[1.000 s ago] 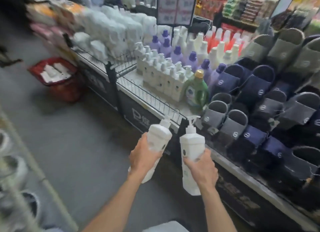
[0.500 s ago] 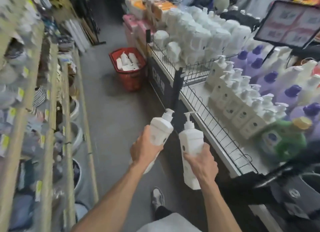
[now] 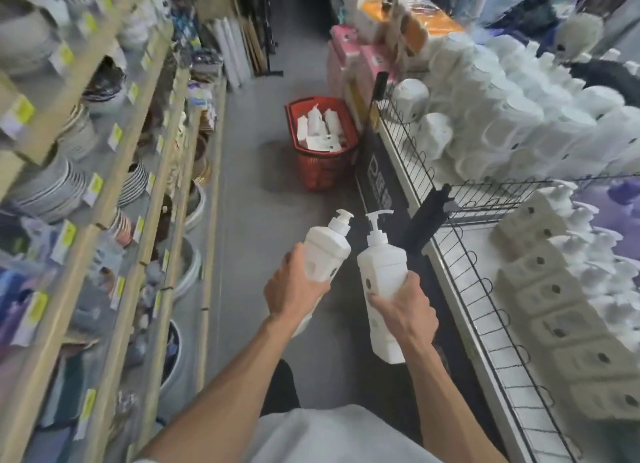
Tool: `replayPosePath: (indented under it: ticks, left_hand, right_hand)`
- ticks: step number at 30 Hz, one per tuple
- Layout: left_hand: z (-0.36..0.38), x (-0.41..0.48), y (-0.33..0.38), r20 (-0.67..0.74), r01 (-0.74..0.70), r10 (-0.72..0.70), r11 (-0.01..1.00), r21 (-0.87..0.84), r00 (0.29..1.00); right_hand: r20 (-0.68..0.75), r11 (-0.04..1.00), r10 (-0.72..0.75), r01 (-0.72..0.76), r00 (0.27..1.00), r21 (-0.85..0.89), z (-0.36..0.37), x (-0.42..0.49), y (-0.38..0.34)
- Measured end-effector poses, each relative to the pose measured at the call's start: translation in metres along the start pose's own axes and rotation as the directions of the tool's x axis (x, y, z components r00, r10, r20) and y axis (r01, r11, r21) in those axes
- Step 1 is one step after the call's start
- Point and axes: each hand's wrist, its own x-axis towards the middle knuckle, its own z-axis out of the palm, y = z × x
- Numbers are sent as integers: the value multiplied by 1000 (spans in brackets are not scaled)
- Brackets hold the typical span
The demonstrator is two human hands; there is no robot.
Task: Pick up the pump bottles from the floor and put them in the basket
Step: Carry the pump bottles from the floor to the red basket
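My left hand (image 3: pixel 294 289) grips a white pump bottle (image 3: pixel 327 251) around its body, nozzle tilted up and to the right. My right hand (image 3: pixel 403 312) grips a second white pump bottle (image 3: pixel 381 272), held nearly upright. Both bottles are at chest height over the aisle floor. The red basket (image 3: pixel 323 170) stands on the floor farther down the aisle, beside the display stand, with several white pump bottles (image 3: pixel 320 130) lying inside it.
Wooden shelves (image 3: pixel 114 172) with plates and bowls line the left side. A wire-railed display table (image 3: pixel 460 272) with white pump bottles and stacked white containers runs along the right. Grey floor (image 3: pixel 252 192) lies between me and the basket. My dark shoe shows below.
The view has swung left, from the display table to down the aisle. The basket now lies straight ahead and nearer centre. Both hands keep their bottles.
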Motion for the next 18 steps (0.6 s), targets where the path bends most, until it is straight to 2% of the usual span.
replayPosePath:
  ticks: [18]
  left_hand:
    - [-110,325,-38,-3,-16,16,1000,25,1000]
  right_hand:
    - [-10,998,62,-62,998,-30,81,203,-247]
